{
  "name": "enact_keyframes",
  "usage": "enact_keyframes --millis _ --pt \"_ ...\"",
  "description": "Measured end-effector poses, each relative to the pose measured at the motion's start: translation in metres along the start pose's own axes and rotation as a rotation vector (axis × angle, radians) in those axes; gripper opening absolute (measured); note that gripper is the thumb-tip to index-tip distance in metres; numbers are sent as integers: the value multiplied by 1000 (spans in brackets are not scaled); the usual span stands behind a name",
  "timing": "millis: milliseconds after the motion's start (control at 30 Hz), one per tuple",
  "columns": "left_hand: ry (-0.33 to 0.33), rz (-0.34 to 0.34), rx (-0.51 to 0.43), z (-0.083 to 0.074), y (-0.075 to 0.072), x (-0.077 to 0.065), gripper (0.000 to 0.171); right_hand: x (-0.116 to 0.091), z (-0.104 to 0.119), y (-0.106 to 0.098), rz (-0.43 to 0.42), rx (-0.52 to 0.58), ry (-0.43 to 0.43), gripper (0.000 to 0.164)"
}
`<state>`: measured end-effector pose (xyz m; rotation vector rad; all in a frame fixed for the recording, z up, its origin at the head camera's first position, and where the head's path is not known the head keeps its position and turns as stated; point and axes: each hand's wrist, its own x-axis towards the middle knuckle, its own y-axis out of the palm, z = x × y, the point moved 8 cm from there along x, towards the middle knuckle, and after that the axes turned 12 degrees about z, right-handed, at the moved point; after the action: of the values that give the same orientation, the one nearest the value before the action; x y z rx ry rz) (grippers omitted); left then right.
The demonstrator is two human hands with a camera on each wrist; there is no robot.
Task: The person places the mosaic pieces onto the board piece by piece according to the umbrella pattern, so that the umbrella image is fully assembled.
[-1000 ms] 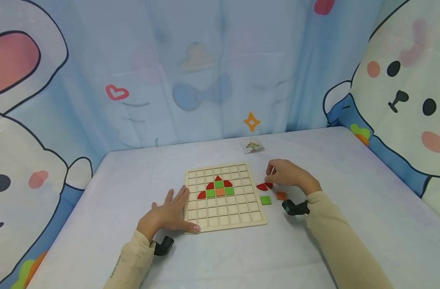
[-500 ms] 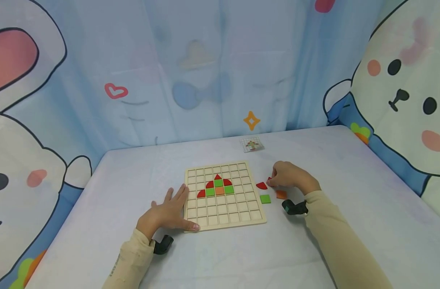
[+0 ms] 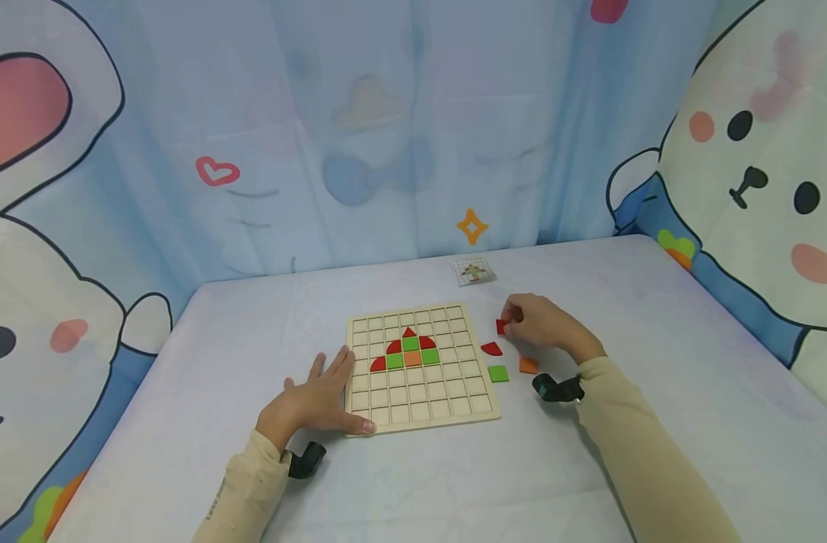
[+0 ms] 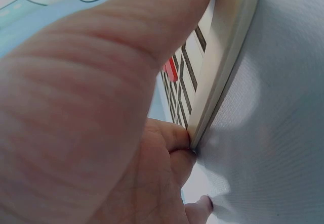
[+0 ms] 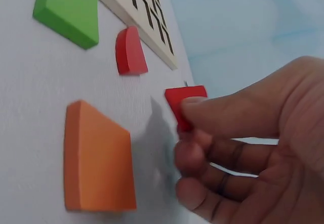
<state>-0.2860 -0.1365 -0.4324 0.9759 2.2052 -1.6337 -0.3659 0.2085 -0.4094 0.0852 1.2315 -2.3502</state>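
Note:
My left hand (image 3: 318, 396) lies at the left edge of a pale wooden grid board (image 3: 447, 407), fingers spread and the thumb on its front left corner. In the left wrist view the fingertips touch the board's side. On the grid sit red rounded tiles, a red triangle (image 3: 410, 332), green squares (image 3: 395, 361) and an orange square (image 3: 413, 358). Right of the board, my right hand (image 3: 542, 324) pinches a red tile (image 5: 185, 100) between thumb and fingers, above the table. Beneath it lie a red quarter-round tile (image 5: 132, 52), a green square (image 5: 68, 14) and an orange square (image 5: 101, 161).
A small card (image 3: 473, 271) with a grid picture lies behind the board near the table's back edge. The table wears a white cloth (image 3: 413, 490). A blue curtain (image 3: 264, 151) with cartoon prints hangs behind and at both sides.
One of the two red tiles beside the board has been picked up by my right hand and raised slightly, away from me. My left hand and the board have stayed put.

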Motion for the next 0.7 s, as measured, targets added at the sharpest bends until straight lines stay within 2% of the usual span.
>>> enact_keyframes --millis 233,367,700 --pt "-7 0 27 0 0 3 132 5 16 3 -55 88 -71 9" --pt "-12 1 23 1 1 3 132 9 26 12 -41 111 -95 9" --pt "-15 4 17 2 1 3 133 15 54 31 13 90 -171 8"
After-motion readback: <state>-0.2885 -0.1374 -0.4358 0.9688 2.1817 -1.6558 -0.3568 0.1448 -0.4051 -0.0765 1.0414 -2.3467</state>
